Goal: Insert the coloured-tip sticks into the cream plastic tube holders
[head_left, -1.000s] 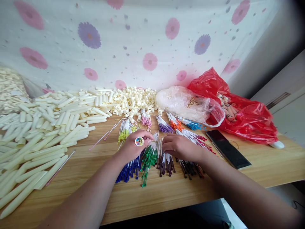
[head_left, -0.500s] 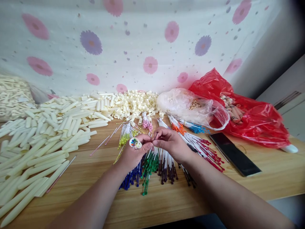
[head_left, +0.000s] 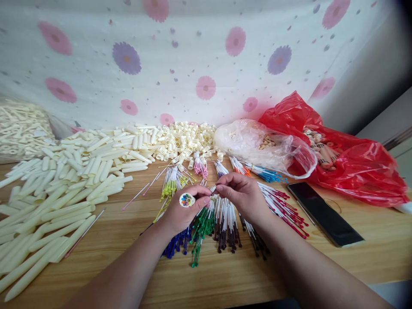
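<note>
My left hand (head_left: 180, 212) is closed around a cream multicolour pen piece (head_left: 187, 200), whose round end with several coloured tips faces me. At its far end my right hand (head_left: 241, 195) pinches thumb and forefinger together; what lies between those fingertips is too small to make out. The two hands almost meet. Below and around them fan bundles of thin pen refills with white stems: green (head_left: 203, 223), dark blue (head_left: 178, 243), dark brown (head_left: 227, 227), red (head_left: 286, 210) and yellow-green (head_left: 171, 183). My hands hide parts of several bundles.
Cream pen barrels (head_left: 64, 206) pile up at left, short slotted cream pieces (head_left: 189, 139) at the back. Pink (head_left: 201, 166), orange (head_left: 240, 167) and light blue refills (head_left: 267, 174) lie behind my hands. A clear bag (head_left: 238, 137), red bag (head_left: 363, 159) and phone (head_left: 325, 214) occupy the right.
My right fingertips have shifted slightly right, and a pale bit now shows between the hands. The left hand keeps its hold on the pen piece. The view has shifted slightly.
</note>
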Demonstrator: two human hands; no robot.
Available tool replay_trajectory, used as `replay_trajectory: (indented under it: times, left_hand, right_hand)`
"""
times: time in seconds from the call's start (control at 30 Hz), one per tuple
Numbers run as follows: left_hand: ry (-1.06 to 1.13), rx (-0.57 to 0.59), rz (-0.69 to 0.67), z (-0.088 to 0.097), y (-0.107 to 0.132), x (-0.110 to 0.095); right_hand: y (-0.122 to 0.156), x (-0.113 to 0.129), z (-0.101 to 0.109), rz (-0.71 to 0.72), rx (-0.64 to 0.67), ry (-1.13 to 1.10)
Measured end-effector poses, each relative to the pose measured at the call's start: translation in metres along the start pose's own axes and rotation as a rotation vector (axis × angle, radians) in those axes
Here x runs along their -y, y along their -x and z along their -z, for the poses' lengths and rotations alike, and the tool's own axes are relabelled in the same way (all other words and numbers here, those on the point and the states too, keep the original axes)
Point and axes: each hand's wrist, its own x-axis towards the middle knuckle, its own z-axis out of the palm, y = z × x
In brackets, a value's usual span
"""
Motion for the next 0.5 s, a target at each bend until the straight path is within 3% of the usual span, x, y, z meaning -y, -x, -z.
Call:
replay_trajectory:
  times: [0.1, 0.2, 0.3, 0.4, 0.5]
  left_hand:
    - [-0.083, -0.057, 0.001, 0.001, -0.002, 0.001]
    - [-0.132, -0.140, -0.028, 0.003, -0.003, 0.001]
    - [-0.145, -0.155, -0.071, 0.004, -0.003, -0.003]
    - [-0.141, -0.158, -0.089, 0.005, -0.003, -0.007]
    - [-0.172, -0.166, -0.119, 0.005, -0.003, -0.009]
  right_hand:
    - [0.014, 0.020, 0.006, 0.199, -0.130, 0.193]
    - [0.034, 0.047, 0.010, 0.507, -0.280, 0.224]
    - [0.047, 0.071, 0.008, 0.734, -0.148, 0.346]
    - [0.046, 0.083, 0.001, 0.804, 0.000, 0.504]
    - [0.041, 0.083, -0.006, 0.846, 0.052, 0.599]
